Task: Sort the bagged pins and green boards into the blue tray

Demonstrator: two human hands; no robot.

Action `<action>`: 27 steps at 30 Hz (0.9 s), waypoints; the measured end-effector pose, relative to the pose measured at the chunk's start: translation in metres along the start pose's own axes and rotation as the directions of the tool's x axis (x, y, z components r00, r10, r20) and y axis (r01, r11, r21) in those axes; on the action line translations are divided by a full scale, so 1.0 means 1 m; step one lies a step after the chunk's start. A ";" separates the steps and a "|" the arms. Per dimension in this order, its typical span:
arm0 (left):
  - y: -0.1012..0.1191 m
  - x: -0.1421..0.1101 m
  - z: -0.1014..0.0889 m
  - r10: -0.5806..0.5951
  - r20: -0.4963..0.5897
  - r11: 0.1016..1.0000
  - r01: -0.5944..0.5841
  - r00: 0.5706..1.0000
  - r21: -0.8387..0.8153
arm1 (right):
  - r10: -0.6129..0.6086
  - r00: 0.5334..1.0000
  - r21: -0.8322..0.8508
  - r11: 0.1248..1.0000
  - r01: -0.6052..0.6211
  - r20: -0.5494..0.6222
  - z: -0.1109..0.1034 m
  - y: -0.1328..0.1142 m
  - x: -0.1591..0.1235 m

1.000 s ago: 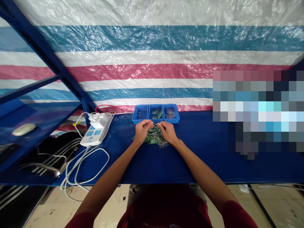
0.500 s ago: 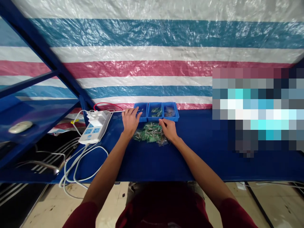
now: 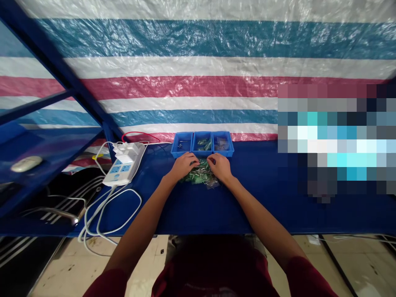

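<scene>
A pile of small metal pins and green and clear plastic packets [image 3: 198,177] lies on the blue table. My left hand [image 3: 183,167] is over the pile's left side, fingers bent and drawn together; whatever they pinch is too small to make out. On the other side, my right hand [image 3: 220,168] has thumb and forefinger pinched at the pile's edge, their contents hidden. Behind the hands three blue bins stand in a row. A few thin metal pieces are in the left bin [image 3: 175,151], green packets in the middle bin [image 3: 202,153], clear packets in the right bin [image 3: 229,152].
To the left a white power strip [image 3: 119,175] with plugged-in adapters sits beside looped white cables [image 3: 139,206]. A blue metal frame [image 3: 83,109] slants up at the left, with a white mouse [image 3: 26,163] past it. A striped tarp [image 3: 185,86] hangs behind; the far right is pixelated.
My left hand has moved from the left bin down and right to the pile, its fingers closing together. Thin metal pieces show in the left bin. My right hand stays at the pile.
</scene>
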State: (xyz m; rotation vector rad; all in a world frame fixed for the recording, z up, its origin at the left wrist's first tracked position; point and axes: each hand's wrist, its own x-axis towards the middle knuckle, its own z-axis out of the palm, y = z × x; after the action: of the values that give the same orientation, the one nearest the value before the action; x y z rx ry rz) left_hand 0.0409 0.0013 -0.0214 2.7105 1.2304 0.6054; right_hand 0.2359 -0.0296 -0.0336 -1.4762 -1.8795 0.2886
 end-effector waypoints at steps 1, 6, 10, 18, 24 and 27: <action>0.001 0.000 0.001 -0.012 0.013 1.000 0.012 1.000 -0.005 | -0.001 1.000 0.002 1.000 0.001 -0.005 0.000 0.000 0.000; 0.006 -0.001 0.002 -0.042 0.007 0.999 0.042 0.999 -0.016 | -0.007 1.000 -0.010 1.000 0.007 -0.003 0.001 -0.001 -0.001; 0.008 -0.001 0.004 -0.039 0.016 0.999 0.039 0.999 -0.007 | -0.022 1.000 -0.039 0.999 0.022 0.008 0.004 -0.002 -0.002; 0.009 -0.001 0.006 0.000 0.007 0.998 0.001 1.000 -0.055 | -0.045 0.999 -0.021 0.999 0.045 0.000 0.006 -0.001 -0.002; 0.012 -0.001 0.004 -0.014 -0.075 0.992 0.004 0.997 -0.128 | -0.132 0.991 0.055 0.990 0.132 -0.001 0.004 -0.004 -0.003; 0.014 -0.002 0.005 -0.019 -0.149 0.982 -0.009 0.989 -0.187 | -0.160 0.987 0.089 0.983 0.160 -0.008 0.003 -0.005 -0.003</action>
State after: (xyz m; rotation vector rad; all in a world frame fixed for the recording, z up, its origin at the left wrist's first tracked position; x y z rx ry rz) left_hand 0.0520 -0.0090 -0.0233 2.5453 1.1462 0.8919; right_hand 0.2303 -0.0334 -0.0341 -1.2571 -1.9457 0.2914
